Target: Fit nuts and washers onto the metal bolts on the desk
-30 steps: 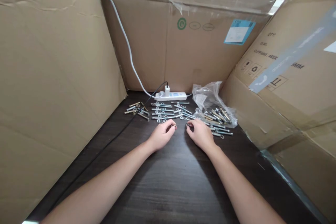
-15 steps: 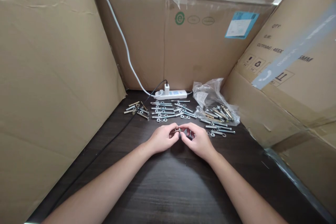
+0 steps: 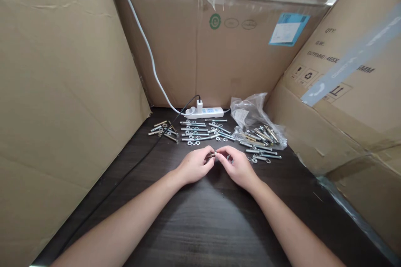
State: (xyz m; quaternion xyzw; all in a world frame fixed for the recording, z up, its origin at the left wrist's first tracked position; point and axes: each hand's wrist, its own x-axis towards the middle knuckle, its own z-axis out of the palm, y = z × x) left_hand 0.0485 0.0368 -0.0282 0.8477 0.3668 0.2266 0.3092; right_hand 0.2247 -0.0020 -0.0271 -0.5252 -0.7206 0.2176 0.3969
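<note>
My left hand [image 3: 196,165] is closed around a metal bolt [image 3: 211,155], most of which its fingers cover. At the bolt's right end, my right hand [image 3: 235,164] pinches a small pale piece that looks like a nut [image 3: 216,153]. The two hands' fingertips nearly meet, a little above the dark table [image 3: 206,225]. Just beyond them lie rows of long bolts [image 3: 194,135] with nuts and washers beside them. To the right of my right hand are more bolts [image 3: 266,151] and loose washers [image 3: 268,160].
A clear plastic bag [image 3: 247,108] with several expansion bolts [image 3: 261,134] sits back right. Metal sleeves and small parts [image 3: 163,128] lie at the left, crossed by a black cable [image 3: 134,164]. Behind stands a white power strip [image 3: 206,112]; cardboard walls [image 3: 175,50] surround the table.
My hands were apart a second ago and have come together; the right fingers now hold the small piece at the bolt's end. Over the last half second only the fingers shifted slightly.
</note>
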